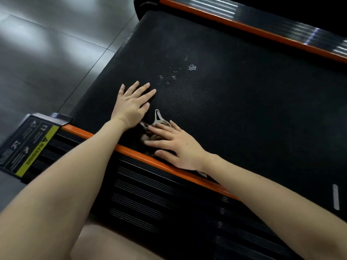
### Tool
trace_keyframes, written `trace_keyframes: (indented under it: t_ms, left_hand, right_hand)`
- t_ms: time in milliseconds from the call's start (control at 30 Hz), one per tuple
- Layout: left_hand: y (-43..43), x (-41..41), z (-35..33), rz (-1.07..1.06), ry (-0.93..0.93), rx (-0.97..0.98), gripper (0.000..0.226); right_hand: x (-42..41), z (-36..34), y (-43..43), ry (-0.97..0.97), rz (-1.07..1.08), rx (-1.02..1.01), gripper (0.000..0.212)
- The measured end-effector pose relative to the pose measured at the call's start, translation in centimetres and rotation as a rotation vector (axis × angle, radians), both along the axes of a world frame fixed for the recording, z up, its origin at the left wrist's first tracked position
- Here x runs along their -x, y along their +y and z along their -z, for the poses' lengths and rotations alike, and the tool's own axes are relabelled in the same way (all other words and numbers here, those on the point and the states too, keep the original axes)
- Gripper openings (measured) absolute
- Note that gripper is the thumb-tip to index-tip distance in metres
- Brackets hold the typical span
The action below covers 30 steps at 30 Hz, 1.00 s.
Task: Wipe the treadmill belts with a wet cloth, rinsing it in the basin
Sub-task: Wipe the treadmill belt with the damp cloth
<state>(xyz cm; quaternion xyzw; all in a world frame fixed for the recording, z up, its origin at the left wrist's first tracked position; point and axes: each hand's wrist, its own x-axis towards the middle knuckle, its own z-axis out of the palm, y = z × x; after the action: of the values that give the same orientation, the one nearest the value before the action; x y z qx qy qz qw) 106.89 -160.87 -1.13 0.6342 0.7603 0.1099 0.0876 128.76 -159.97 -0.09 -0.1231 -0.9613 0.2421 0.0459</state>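
Two bare forearms [75,184] reach over the near orange strip [131,151], one of two such strips edging the single black belt [234,113]. Just past that strip the right hand [176,147] presses flat, fingers straight, on one dark cloth [147,136] with a pale loop. Further past it the left hand [131,106] lies flat on the belt, fingers spread. One yellow warning label [35,147] sits at the strip's left end.

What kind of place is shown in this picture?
Probably a gym or fitness room: a black treadmill belt with an orange-edged side rail, a yellow warning label, and a glossy tiled floor.
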Motion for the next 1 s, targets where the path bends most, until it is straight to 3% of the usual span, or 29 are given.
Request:
trace_keyframes:
  t_ms: [200, 400, 500, 767, 1000]
  left_hand:
    - [0.2, -0.1, 0.0, 0.008, -0.011, 0.018, 0.047]
    - [0.2, 0.0, 0.4, 0.003, 0.009, -0.005, 0.046]
    - [0.3, -0.3, 0.4, -0.003, 0.016, 0.004, 0.046]
    - [0.2, 0.1, 0.4, -0.017, -0.037, -0.071, 0.043]
    - [0.4, 0.5, 0.0, -0.002, -0.059, -0.012, 0.044]
  right_hand:
    - [-10.1, -1.2, 0.3, -0.05, 0.039, 0.167, 0.037]
    - [-19.6, -2.1, 0.6, -0.113, 0.131, 0.18, 0.035]
    - [-17.4, -1.2, -0.1, -0.026, 0.194, 0.159, 0.033]
    - [-1.7, -0.1, 0.5, 0.061, -0.054, 0.007, 0.035]
    - [-1.8, 0.1, 1.3, 0.149, 0.04, 0.103, 0.023]
